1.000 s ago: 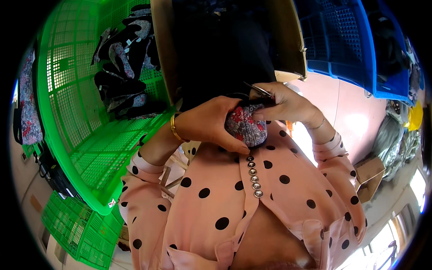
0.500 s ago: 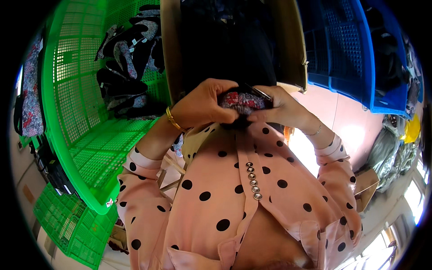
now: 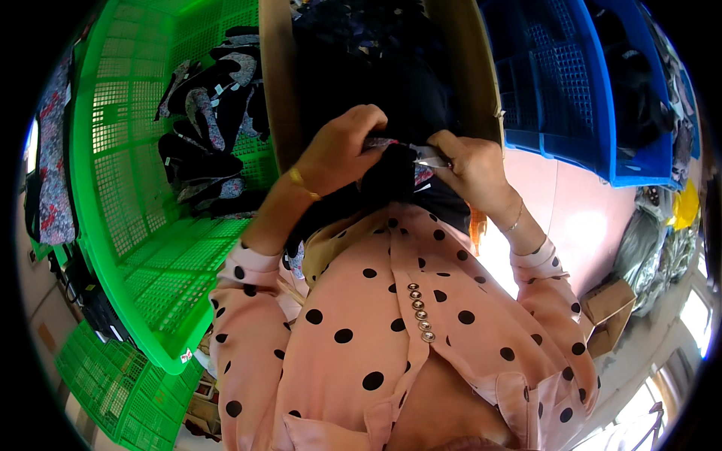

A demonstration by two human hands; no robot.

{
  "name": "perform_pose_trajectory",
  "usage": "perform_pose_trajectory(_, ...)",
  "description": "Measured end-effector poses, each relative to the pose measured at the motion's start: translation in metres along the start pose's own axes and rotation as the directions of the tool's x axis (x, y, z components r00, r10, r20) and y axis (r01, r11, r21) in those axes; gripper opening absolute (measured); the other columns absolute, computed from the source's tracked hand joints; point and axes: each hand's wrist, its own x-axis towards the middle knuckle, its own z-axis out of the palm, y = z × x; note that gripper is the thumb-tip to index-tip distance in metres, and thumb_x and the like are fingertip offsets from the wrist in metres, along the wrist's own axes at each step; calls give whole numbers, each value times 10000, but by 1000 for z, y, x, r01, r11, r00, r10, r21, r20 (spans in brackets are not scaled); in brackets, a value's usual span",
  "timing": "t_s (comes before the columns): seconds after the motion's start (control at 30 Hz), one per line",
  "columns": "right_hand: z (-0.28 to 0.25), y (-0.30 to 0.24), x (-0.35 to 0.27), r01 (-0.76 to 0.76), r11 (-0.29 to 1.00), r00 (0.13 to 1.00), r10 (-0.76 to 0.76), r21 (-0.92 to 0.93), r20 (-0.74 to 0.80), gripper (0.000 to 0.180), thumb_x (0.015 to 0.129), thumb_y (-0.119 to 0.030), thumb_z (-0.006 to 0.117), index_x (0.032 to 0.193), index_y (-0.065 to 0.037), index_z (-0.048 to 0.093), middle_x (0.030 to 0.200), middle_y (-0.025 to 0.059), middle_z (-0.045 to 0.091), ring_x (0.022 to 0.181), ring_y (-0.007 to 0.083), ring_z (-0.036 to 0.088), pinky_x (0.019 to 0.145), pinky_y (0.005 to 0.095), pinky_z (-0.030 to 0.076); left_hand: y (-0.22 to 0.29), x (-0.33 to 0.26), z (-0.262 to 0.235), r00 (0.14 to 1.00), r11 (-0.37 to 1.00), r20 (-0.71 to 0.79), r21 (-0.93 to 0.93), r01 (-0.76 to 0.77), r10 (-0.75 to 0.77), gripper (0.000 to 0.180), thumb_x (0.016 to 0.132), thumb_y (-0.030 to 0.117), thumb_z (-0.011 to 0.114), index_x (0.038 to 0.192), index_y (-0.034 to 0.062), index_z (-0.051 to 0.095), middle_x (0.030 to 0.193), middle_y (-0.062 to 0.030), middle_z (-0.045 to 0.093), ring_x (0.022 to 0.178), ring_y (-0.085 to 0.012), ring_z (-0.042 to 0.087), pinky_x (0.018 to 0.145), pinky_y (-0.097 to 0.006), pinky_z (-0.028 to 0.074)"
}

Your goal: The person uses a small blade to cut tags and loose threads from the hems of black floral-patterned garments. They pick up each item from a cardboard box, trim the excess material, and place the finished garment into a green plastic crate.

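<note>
My left hand (image 3: 342, 150) is closed on a black cloth piece (image 3: 395, 171) with a red-and-grey floral print, holding it in front of my waist. My right hand (image 3: 475, 169) is closed around a small silver blade tool (image 3: 432, 160) that looks like thread snips. Its pointed metal end lies against the cloth's right side. The rest of the tool is hidden in my fingers. To the left, several similar black-and-floral cloth pieces (image 3: 203, 120) with small white tags lie in a green plastic crate (image 3: 124, 150).
Ahead stands a cardboard box (image 3: 492, 83) with dark pieces at its far end. A blue plastic crate (image 3: 560, 83) stands at the right, with plastic bags (image 3: 643, 252) and a small cardboard box (image 3: 608, 312) nearer. Another green crate (image 3: 124, 383) sits at the lower left.
The cloth piece has been turned, so its black side now shows more than its floral print. My hands have moved slightly apart, and the blade tool now points left across the cloth.
</note>
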Motion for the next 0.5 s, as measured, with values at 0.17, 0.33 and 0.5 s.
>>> perform_pose_trajectory(0.17,31,15,-4,-63,981,963,12,-185,-268,431,667,-38,771,1034,-64,547,721,104,633,622,262,646,554,318,495,5,2,-12,1000,1000,21,-4,0,0,237,688,-89,663,811,18,491,774,-97,491,675,-286,546,606,-322,461)
perform_pose_trajectory(0.33,56,8,0,-137,991,911,122,-8,-394,399,754,-51,746,1077,-54,512,714,112,614,621,240,641,567,312,496,-25,-6,17,978,886,-182,463,-10,106,255,657,-59,669,841,45,525,790,-97,509,678,-282,550,596,-339,459)
perform_pose_trajectory(0.5,38,23,-10,-377,802,894,446,463,-45,356,891,-276,677,1098,-51,494,715,118,622,622,223,641,579,295,493,-19,3,12,999,900,-42,436,-12,33,311,653,-5,696,895,83,522,831,-75,547,803,-262,583,655,-351,497)
